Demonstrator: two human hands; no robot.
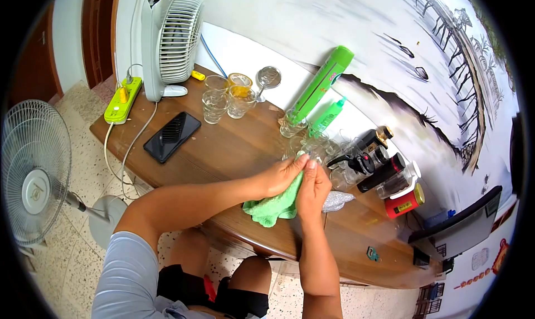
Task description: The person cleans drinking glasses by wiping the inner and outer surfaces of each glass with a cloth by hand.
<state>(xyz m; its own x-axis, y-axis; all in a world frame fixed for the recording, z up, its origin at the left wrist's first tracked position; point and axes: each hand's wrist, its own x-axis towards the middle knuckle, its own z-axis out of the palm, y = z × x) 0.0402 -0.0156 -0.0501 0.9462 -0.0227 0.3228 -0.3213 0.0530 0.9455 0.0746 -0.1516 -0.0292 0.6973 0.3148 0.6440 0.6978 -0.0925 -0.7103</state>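
My left hand [278,178] and my right hand [313,192] meet above the table's front part, thumbs and fingertips pinched close together. Between them is a green cloth [271,208], gripped from both sides, its loose end hanging over the tabletop. A small pale thing shows at the fingertips; I cannot make out what it is. Just beyond my hands stand several clear drinking glasses [292,124], partly hidden by my fingers. A silvery, glittery cloth or bag [337,201] lies right beside my right hand.
Near the wall lie a tall green box [323,84] and a green bottle [327,116]. Jars and a red tin [405,201] stand right; more glasses [215,106] sit left. A phone with a comb [172,136], a power strip [123,100], fans [179,37] and a monitor [458,224] surround the area.
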